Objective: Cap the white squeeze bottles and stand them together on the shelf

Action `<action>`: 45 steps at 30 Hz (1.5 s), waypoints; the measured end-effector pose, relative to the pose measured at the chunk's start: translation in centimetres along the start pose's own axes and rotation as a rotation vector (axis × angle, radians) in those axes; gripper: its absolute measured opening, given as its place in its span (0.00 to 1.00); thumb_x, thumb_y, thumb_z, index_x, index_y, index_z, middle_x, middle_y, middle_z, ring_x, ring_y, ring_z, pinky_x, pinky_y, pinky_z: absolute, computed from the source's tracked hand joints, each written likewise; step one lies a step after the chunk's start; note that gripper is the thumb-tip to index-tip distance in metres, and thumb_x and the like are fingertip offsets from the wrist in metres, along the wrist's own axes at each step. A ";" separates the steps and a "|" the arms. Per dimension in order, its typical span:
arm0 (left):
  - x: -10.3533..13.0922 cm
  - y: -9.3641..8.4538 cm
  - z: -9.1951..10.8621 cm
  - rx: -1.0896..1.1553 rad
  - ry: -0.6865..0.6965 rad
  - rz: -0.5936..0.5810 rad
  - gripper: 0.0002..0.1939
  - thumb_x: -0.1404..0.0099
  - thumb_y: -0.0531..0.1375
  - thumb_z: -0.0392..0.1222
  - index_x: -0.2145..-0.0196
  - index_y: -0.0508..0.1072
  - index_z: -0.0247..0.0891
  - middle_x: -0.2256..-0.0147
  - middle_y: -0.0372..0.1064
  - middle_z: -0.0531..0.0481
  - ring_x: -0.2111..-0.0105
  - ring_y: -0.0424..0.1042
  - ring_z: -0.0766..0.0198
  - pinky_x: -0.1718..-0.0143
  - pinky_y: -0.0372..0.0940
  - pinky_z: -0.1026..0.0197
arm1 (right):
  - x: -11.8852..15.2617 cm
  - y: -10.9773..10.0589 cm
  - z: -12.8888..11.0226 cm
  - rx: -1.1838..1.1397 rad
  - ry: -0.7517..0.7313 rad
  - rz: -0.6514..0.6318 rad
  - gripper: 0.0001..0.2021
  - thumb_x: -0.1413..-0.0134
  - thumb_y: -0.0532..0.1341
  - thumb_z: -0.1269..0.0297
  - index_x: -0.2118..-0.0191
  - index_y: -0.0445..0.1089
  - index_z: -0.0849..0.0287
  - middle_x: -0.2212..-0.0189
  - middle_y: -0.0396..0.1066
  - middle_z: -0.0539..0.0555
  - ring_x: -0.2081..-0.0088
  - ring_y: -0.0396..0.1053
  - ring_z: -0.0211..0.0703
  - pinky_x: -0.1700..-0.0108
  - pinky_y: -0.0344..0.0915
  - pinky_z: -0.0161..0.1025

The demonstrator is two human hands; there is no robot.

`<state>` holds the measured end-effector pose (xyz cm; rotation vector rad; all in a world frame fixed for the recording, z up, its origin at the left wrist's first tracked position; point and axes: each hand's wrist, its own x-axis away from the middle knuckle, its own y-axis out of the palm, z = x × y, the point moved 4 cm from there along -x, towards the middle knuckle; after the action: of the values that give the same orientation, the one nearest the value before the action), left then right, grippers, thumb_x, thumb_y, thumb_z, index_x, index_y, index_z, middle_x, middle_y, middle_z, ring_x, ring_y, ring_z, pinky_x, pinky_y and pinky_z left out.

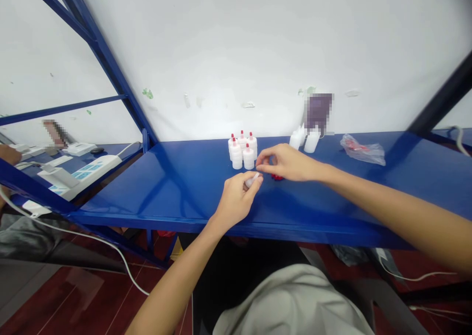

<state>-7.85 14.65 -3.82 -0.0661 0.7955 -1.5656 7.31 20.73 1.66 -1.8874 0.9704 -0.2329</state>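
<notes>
white bottle (251,180) at frame centre, held in the fingers of the left hand (235,195); beside it, the right hand (289,162) pinches narrowly, whether on anything i can't tell.

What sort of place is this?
It looks like a small workshop or packing area, though I can't be sure. There's a long blue workbench, a cluster of red-tipped white bottles standing on it, and a white power strip off to the left.
</notes>
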 end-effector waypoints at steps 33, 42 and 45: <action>0.4 -1.0 -0.2 0.239 -0.046 0.254 0.26 0.34 0.57 0.37 0.39 0.58 0.45 0.41 0.55 0.41 0.41 0.63 0.52 0.42 0.64 0.46 | 1.7 0.4 -2.0 0.144 -0.174 0.142 0.17 0.44 0.65 0.56 0.53 0.71 0.62 0.60 0.77 0.59 0.62 0.74 0.48 0.59 0.67 0.41; 0.2 -0.7 0.1 0.107 -0.024 0.161 0.16 0.32 0.54 0.39 0.47 0.69 0.40 0.48 0.65 0.44 0.53 0.70 0.59 0.51 0.66 0.54 | -0.2 -1.8 0.1 -0.173 -0.097 0.186 0.14 0.47 0.67 0.54 0.63 0.72 0.60 0.66 0.77 0.55 0.65 0.73 0.46 0.60 0.69 0.43; 0.1 -0.7 0.4 0.076 -0.006 0.130 0.14 0.32 0.54 0.38 0.51 0.72 0.39 0.53 0.69 0.46 0.59 0.71 0.62 0.53 0.65 0.57 | -1.5 -1.6 1.6 -0.295 0.009 0.202 0.16 0.44 0.65 0.53 0.57 0.72 0.59 0.65 0.77 0.57 0.65 0.75 0.47 0.59 0.71 0.45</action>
<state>-8.29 14.33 -3.20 0.0363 0.7211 -1.4698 8.04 23.23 2.49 -2.0334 1.2470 0.0245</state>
